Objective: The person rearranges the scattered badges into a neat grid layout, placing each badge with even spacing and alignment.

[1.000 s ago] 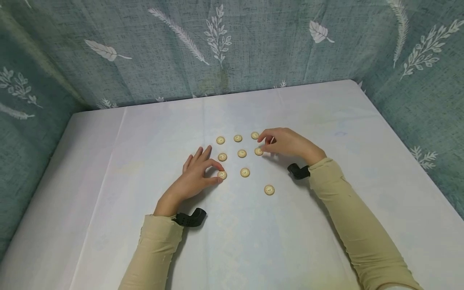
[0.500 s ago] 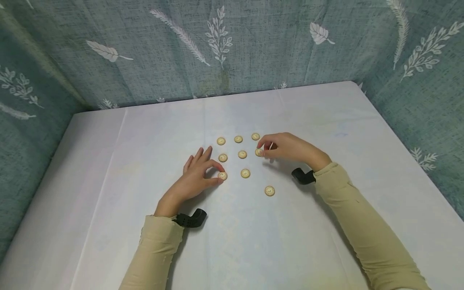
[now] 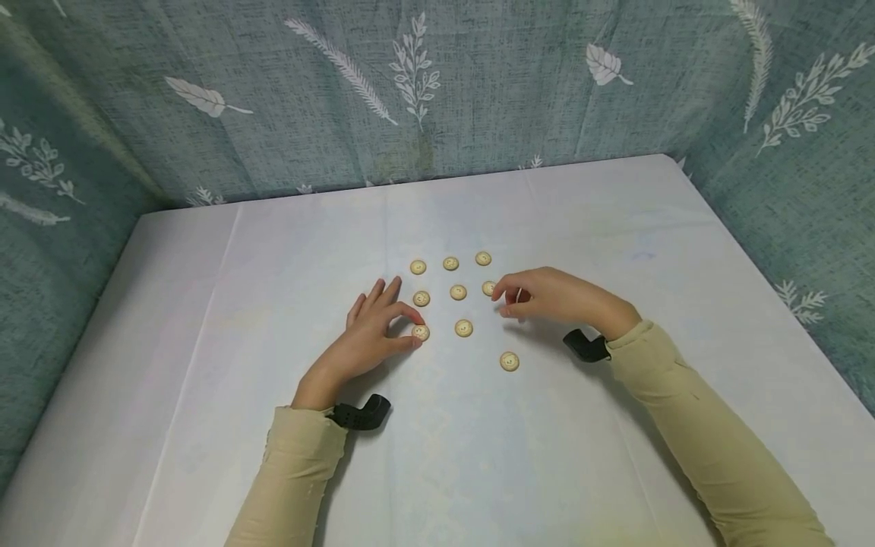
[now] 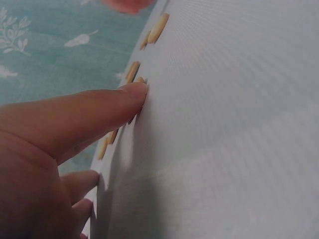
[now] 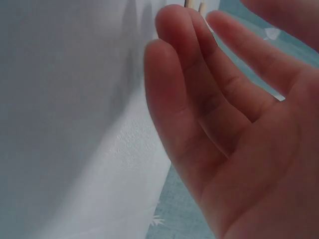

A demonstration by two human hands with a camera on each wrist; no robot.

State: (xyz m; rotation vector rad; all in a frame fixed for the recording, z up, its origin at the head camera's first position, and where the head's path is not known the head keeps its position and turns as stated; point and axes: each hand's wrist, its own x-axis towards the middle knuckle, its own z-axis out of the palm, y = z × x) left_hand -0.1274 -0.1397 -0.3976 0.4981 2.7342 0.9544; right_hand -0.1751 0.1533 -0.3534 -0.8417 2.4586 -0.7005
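Note:
Round cream buttons lie flat on the white table. At the front left of the group, my left hand (image 3: 365, 334) pinches one button (image 3: 421, 333) between thumb and index finger, its other fingers spread on the cloth. The thumb hides most of that button in the left wrist view. My right hand (image 3: 557, 295) hovers just right of the middle row's right button (image 3: 488, 289), its fingers loosely bent and nothing between them. In the right wrist view, the bent fingers (image 5: 167, 74) hold nothing. A single button (image 3: 509, 362) lies nearer the front, below the right hand.
Three buttons form the back row, with its middle one (image 3: 450, 263) between two others. More buttons lie in front, including a middle-row button (image 3: 458, 292) and a front one (image 3: 463, 328). A green leaf-patterned curtain (image 3: 478, 99) hangs behind the table (image 3: 273, 251).
My right hand has let go of the middle row's right button and drawn back toward the right and front. The left hand keeps its pinch in the same place.

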